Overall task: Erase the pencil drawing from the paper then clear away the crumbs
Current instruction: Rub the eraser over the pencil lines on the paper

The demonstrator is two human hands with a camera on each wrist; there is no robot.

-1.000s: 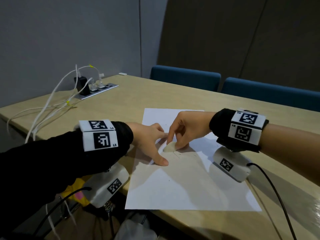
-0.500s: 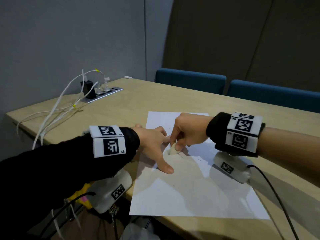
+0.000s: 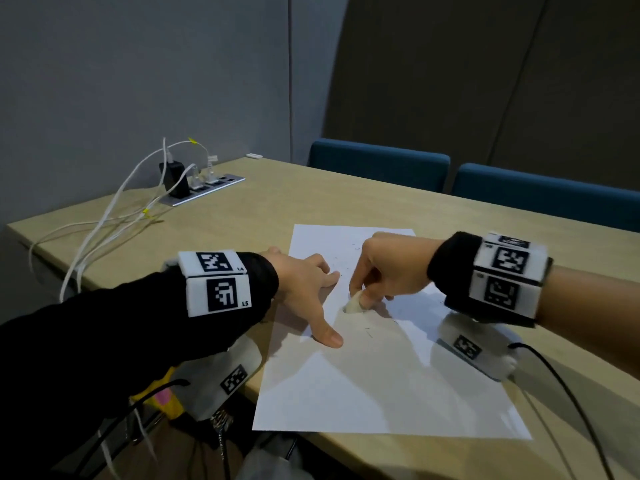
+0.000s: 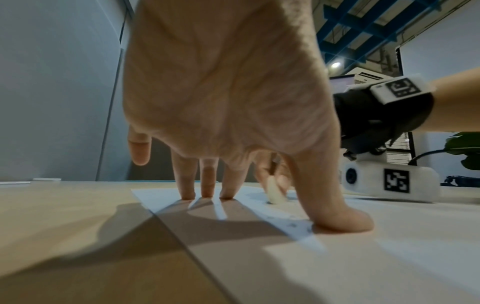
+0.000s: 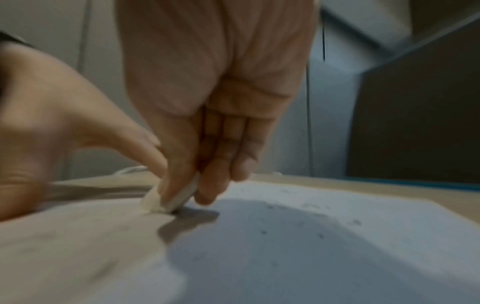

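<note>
Cream-coloured rubber meets paper under the right hand [image 3: 384, 271], whose thumb and fingers pinch a small worn eraser [image 3: 354, 305], its tip pressed on the white sheet of paper [image 3: 381, 393] near the middle. The left hand [image 3: 304, 289] lies spread beside it, fingers straight, fingertips [image 4: 227, 194] and thumb pressing the sheet's left part flat and gripping nothing.

A few short pencil strokes [image 3: 367, 331] show just in front of the eraser, so the erasing looks unfinished. Doing it well probably means short, firm rubs toward those strokes, with the left hand pinning the sheet close to the rubbing so it neither slides nor creases. Dark crumbs [image 3: 341, 268] speckle the far part of the sheet; they are likely best brushed off only once the marks are gone.

Farther out, the sheet lies on a pale wooden table [image 3: 259, 209], its near edge close to the table's edge. White cables [image 3: 114, 216] run to a power strip [image 3: 204, 188] at the far left, well apart from the work. Two blue chairs [image 3: 377, 164] stand behind the table. Nothing blocks the eraser's path except the left thumb [image 3: 327, 336], which sits near the remaining strokes.
</note>
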